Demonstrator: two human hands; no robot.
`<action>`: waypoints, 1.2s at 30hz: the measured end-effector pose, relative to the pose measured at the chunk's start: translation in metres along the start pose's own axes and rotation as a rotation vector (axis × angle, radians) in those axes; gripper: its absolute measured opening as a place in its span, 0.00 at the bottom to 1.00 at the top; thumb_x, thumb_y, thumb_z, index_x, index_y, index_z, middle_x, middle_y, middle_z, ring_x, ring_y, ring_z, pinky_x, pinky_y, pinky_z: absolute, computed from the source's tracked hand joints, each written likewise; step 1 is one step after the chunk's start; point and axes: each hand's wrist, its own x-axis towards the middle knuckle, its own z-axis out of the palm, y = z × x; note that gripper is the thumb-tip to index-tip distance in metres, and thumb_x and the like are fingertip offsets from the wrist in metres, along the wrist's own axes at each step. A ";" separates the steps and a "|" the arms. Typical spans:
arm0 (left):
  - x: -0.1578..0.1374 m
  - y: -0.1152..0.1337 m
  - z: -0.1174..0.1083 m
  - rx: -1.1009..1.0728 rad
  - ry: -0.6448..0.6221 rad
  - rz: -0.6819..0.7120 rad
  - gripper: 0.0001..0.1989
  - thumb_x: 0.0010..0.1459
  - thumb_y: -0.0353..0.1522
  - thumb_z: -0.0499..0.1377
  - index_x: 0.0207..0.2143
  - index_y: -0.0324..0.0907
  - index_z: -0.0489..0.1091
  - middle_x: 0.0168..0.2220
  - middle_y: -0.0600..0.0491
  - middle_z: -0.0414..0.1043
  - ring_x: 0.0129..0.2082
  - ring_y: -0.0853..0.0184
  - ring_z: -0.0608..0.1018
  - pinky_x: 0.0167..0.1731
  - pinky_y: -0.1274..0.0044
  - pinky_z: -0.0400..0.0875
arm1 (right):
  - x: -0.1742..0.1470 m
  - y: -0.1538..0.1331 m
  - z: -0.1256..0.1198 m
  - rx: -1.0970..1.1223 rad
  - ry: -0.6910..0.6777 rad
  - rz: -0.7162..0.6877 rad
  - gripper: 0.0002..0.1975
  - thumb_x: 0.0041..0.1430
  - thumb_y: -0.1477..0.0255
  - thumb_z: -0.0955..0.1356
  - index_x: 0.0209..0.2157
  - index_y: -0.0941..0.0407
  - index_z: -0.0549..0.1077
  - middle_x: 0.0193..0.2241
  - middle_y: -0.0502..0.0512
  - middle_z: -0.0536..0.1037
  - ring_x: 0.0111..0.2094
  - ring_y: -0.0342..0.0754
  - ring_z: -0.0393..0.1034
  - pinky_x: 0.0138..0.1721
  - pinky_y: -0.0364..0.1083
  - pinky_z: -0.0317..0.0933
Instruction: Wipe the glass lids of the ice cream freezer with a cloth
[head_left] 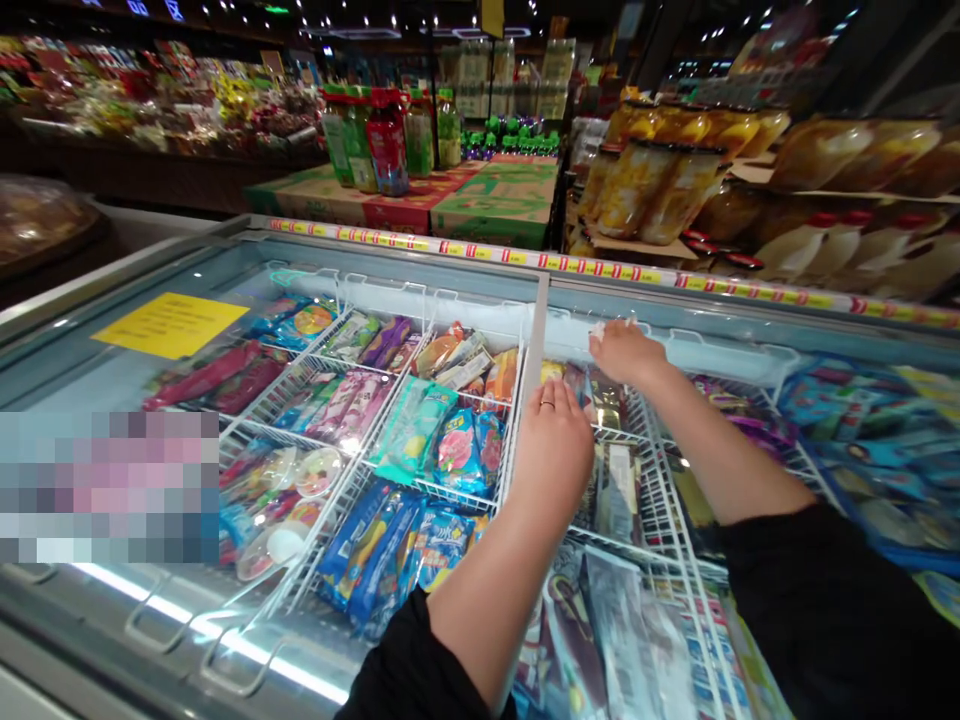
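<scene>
My left hand (555, 440), with a ring on one finger, lies with its fingers stretched forward at the edge of the freezer's sliding glass lid (537, 335). Farther forward and to the right, my right hand (626, 352) is closed, palm down, over the right part of the freezer. A small white, tissue-like piece (598, 330) shows at its fingertips; most of it is hidden. Below the hands, wire baskets (664, 470) hold wrapped ice creams. A teal ice cream packet (414, 428) and blue ice cream packets (375, 545) lie left of my left hand.
A yellow sign (171, 325) is on the freezer's left glass. Price labels (469, 250) run along the back rim. Behind stand bottles (388, 145) on printed cartons and jars of yellow fruit (641, 190). A pixelated patch covers the lower left.
</scene>
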 end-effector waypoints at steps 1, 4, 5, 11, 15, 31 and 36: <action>0.000 0.000 0.000 -0.003 -0.006 -0.001 0.25 0.77 0.27 0.47 0.68 0.20 0.65 0.68 0.30 0.68 0.69 0.52 0.72 0.70 0.65 0.64 | 0.000 -0.011 0.001 0.022 0.020 -0.061 0.36 0.76 0.59 0.53 0.72 0.70 0.61 0.74 0.78 0.60 0.75 0.68 0.53 0.72 0.65 0.52; 0.000 -0.001 0.001 -0.007 -0.018 -0.001 0.25 0.76 0.27 0.48 0.68 0.20 0.65 0.69 0.29 0.66 0.70 0.53 0.71 0.71 0.65 0.63 | 0.018 -0.032 0.000 0.106 0.035 -0.241 0.35 0.76 0.60 0.54 0.74 0.66 0.58 0.76 0.70 0.56 0.77 0.60 0.48 0.75 0.58 0.47; 0.001 -0.001 0.002 -0.008 -0.019 0.003 0.25 0.76 0.26 0.49 0.68 0.20 0.65 0.69 0.29 0.66 0.70 0.53 0.71 0.71 0.65 0.62 | 0.028 -0.033 0.000 0.131 0.040 -0.258 0.35 0.76 0.59 0.54 0.75 0.64 0.57 0.77 0.68 0.56 0.77 0.59 0.48 0.76 0.57 0.46; 0.001 -0.003 0.012 -0.063 0.008 0.000 0.25 0.73 0.26 0.53 0.68 0.23 0.67 0.69 0.28 0.65 0.71 0.51 0.71 0.71 0.63 0.63 | 0.044 0.006 -0.004 0.153 0.042 -0.099 0.34 0.77 0.58 0.55 0.73 0.63 0.60 0.75 0.71 0.58 0.76 0.60 0.51 0.74 0.60 0.50; 0.000 -0.004 0.019 -0.075 0.050 -0.010 0.24 0.71 0.24 0.55 0.67 0.26 0.69 0.68 0.29 0.67 0.70 0.51 0.72 0.70 0.62 0.65 | 0.009 0.006 -0.002 0.128 0.046 -0.105 0.32 0.76 0.63 0.56 0.72 0.65 0.62 0.74 0.71 0.60 0.76 0.58 0.51 0.75 0.57 0.49; 0.001 -0.008 0.013 -0.009 -0.007 0.025 0.26 0.71 0.25 0.52 0.68 0.23 0.67 0.69 0.29 0.65 0.70 0.50 0.72 0.70 0.61 0.65 | 0.052 0.018 -0.009 0.237 0.060 -0.130 0.30 0.74 0.70 0.57 0.73 0.61 0.63 0.74 0.63 0.62 0.76 0.58 0.54 0.75 0.59 0.50; 0.000 -0.007 0.009 0.019 -0.025 0.031 0.26 0.71 0.25 0.52 0.68 0.24 0.67 0.69 0.29 0.65 0.70 0.51 0.71 0.70 0.61 0.65 | 0.021 -0.020 -0.004 0.215 0.073 -0.336 0.31 0.72 0.71 0.59 0.73 0.61 0.64 0.77 0.58 0.56 0.76 0.56 0.53 0.76 0.54 0.49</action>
